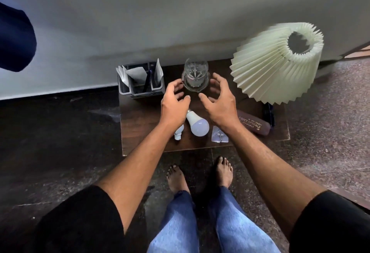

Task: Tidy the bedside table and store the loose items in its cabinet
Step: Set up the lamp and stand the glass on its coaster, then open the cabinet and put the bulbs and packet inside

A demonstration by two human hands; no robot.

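A dark wooden bedside table (140, 124) stands against the wall. At its back middle stands a clear glass (195, 76). My left hand (174, 102) and my right hand (220, 102) hover on either side of the glass, fingers spread, holding nothing. Below my hands lie a white light bulb (197, 125), a small white bulb adapter (178, 134) and a clear plastic hook (219, 137). A brown spectacle case (253, 123) lies at the right.
A grey organiser (140, 84) with papers and a pen stands at the table's back left. A pleated cream lampshade (276, 62) leans over the back right corner. A dark object (269, 114) lies beside the case. My bare feet (200, 174) stand on the dark floor in front.
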